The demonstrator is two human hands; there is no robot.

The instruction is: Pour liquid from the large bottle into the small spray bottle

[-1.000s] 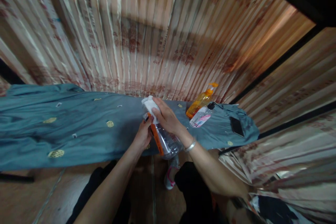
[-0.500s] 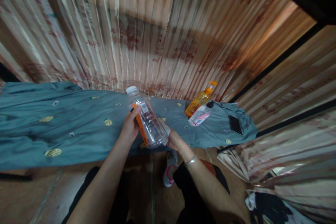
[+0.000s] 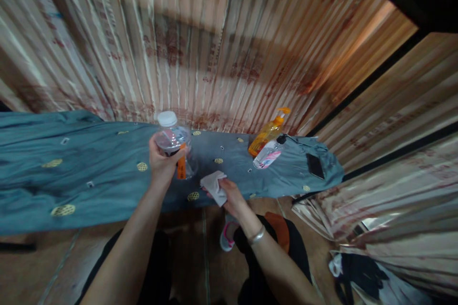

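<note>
My left hand (image 3: 162,157) is wrapped round a large clear plastic bottle (image 3: 175,138) with a white cap and an orange label. The bottle is close to upright over the cloth-covered table, its cap towards the curtain; whether its base touches the cloth I cannot tell. In my right hand (image 3: 231,195) is a folded white tissue (image 3: 214,187), pinched between thumb and fingers. The tissue is apart from the bottle, to its lower right.
An amber pump bottle (image 3: 266,137) and a clear bottle with a black cap and pink label (image 3: 270,153) stand side by side on the blue-green cloth (image 3: 107,171). A dark phone (image 3: 315,166) lies further right. A pleated curtain (image 3: 193,57) hangs behind.
The bottle has moved left and turned from a tilt to nearly upright. My right hand with the tissue has come away from the bottle's lower end.
</note>
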